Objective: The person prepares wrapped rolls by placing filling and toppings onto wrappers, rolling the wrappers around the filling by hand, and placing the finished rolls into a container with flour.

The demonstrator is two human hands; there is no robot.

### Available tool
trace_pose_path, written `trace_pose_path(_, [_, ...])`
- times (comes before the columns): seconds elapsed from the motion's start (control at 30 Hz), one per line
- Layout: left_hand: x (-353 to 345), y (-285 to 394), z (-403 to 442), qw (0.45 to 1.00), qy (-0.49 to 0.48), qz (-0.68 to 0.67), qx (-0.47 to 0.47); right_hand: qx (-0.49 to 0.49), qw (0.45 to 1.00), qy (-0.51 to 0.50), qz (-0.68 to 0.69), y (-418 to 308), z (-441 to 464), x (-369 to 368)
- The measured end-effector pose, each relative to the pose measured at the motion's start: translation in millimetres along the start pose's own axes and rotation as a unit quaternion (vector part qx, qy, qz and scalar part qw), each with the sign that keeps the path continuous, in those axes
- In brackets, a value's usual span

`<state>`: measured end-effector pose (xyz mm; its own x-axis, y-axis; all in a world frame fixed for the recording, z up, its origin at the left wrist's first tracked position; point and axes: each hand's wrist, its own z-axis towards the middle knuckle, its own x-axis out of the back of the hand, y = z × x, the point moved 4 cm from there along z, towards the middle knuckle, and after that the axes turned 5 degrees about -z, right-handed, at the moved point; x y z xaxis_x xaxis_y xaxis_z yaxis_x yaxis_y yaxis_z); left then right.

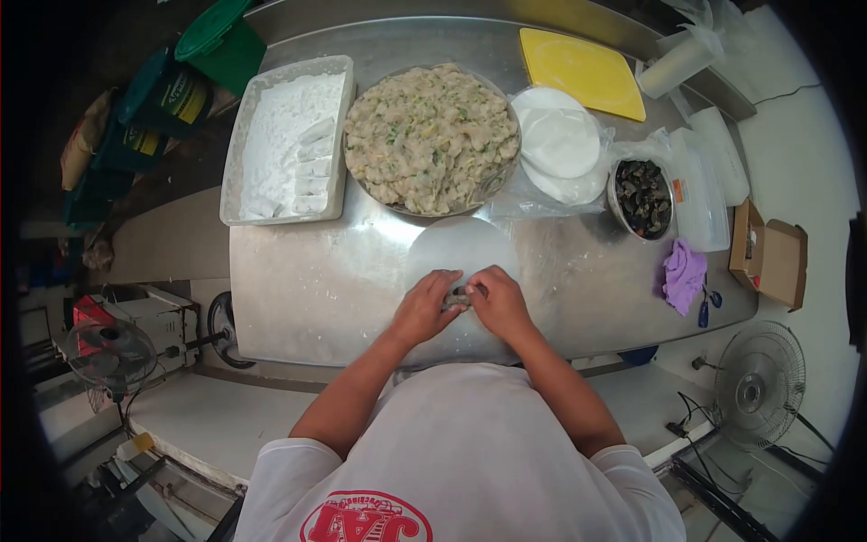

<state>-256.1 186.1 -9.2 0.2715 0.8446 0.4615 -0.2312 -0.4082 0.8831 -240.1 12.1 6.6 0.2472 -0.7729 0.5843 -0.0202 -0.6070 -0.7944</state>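
A round translucent wrapper sheet (461, 242) lies flat on the metal table in front of me. On its near part is a small lump of pale filling with a dark piece (458, 296), partly hidden by my fingers. My left hand (425, 307) curves its fingers and thumb around the lump from the left. From the right, my right hand (498, 305) has its fingers bent and pressed together at the lump. Beyond the wrapper stands a large round metal bowl heaped with pale, green-flecked filling (433, 135).
A white tray of powder (280, 135) holds several coated pieces at left. To the right are stacked round wrappers (562, 144), a bowl of dark pieces (643, 199), a yellow board (582, 72), a purple cloth (685, 275) and scissors (705, 309).
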Motion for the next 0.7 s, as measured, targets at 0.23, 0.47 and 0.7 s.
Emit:
trace_pose_path(0.23, [-0.2, 3.7, -0.4, 0.996, 0.003, 0.057, -0.065, 0.213, 0.97, 0.064, -0.097, -5.3, -22.2, 1.6])
trace_pose_path(0.47, [-1.6, 1.6, -3.5, 0.996, -0.002, 0.068, -0.06, 0.187, 0.972, 0.016, -0.144, -5.1, -19.1, -5.4])
trace_pose_path(0.7, [6.2, 6.3, 4.2, 0.998, -0.044, 0.012, -0.036, 0.188, 0.975, -0.009, -0.12, -2.3, -15.4, 0.4])
